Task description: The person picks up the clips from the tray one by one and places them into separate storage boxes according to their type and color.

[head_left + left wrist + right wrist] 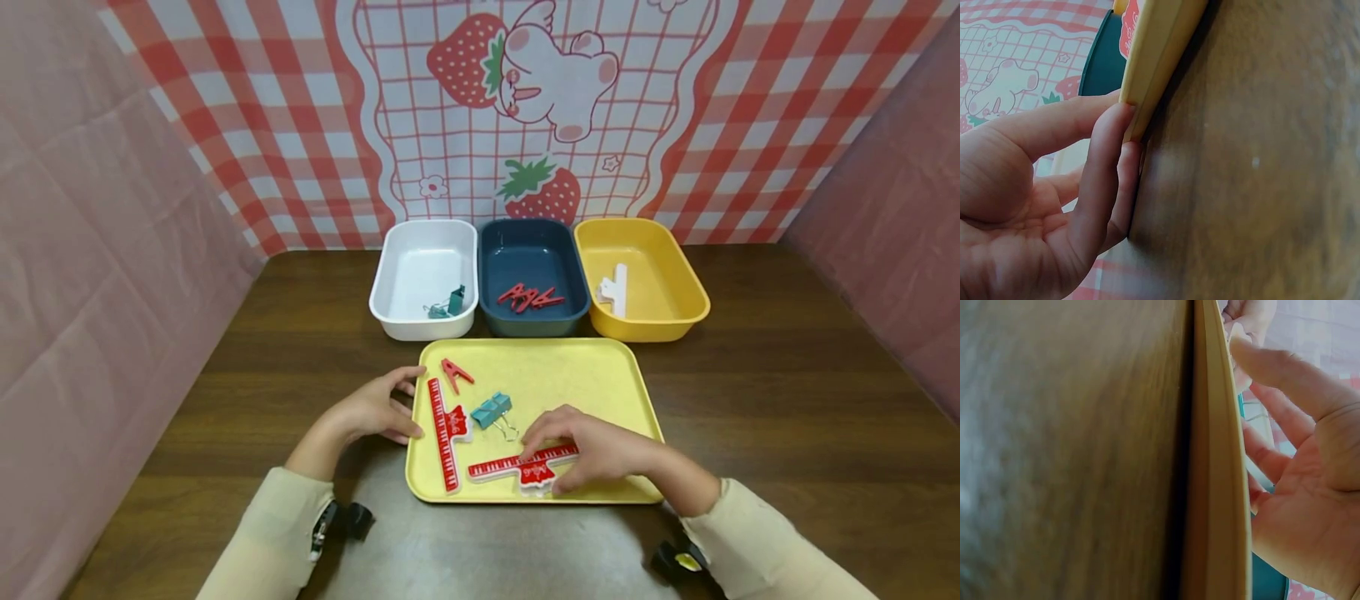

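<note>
The right hand [592, 446] pinches the nearer red clip [536, 475], light, stiff plastic I'd guess, best taken across its middle, while the left hand [372, 408] rests loosely against the tray [585, 375].

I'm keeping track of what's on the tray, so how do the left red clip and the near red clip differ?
The left clip runs front to back, the near clip side to side. The left clip is by the tray's left edge; the near clip is by its front edge. The left clip is uncovered, while the right grip partly hides the near clip. Both are red with white markings.
</note>
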The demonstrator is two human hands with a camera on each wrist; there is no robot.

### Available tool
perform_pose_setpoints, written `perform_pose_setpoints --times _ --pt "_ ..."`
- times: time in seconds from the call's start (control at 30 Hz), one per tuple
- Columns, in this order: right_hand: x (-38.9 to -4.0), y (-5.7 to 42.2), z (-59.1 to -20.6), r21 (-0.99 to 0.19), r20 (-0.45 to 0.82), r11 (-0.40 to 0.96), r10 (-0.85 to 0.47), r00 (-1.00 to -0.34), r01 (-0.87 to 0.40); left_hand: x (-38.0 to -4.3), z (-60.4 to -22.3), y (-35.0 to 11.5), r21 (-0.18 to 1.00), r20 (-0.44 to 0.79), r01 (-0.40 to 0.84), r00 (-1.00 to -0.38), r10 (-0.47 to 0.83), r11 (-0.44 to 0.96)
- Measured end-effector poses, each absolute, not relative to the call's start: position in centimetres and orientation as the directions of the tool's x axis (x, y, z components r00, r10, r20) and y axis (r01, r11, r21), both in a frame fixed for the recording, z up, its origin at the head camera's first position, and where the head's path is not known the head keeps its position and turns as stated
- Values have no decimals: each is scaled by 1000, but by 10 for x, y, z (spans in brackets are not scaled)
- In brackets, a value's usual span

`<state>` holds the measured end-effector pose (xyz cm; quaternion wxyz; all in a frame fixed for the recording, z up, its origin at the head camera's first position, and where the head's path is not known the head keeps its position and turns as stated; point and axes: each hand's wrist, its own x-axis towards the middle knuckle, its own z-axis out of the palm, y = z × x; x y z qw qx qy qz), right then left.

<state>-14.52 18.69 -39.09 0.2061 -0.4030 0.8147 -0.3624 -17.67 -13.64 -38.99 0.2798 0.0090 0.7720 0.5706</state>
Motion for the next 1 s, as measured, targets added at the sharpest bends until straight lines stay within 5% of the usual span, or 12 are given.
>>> perform_pose_setpoints --times 0.23,0.47,0.83,1.0 --pt "-145 186 -394 -761 11 338 -847 -532 -554 -176 -390 -136 888 -418 -302 -846 332 347" --pt "-143 179 -391 -785 -23 389 -795 -606 -482 -177 -391 -137 886 -420 -304 -845 330 350" --pt "-136 166 -388 -699 16 468 -746 -666 -540 -178 -392 -138 886 -425 -317 -845 323 337" --pt "-135 168 -388 -768 -4 469 -685 -728 -437 -177 -392 -138 893 -412 -299 -844 344 336"
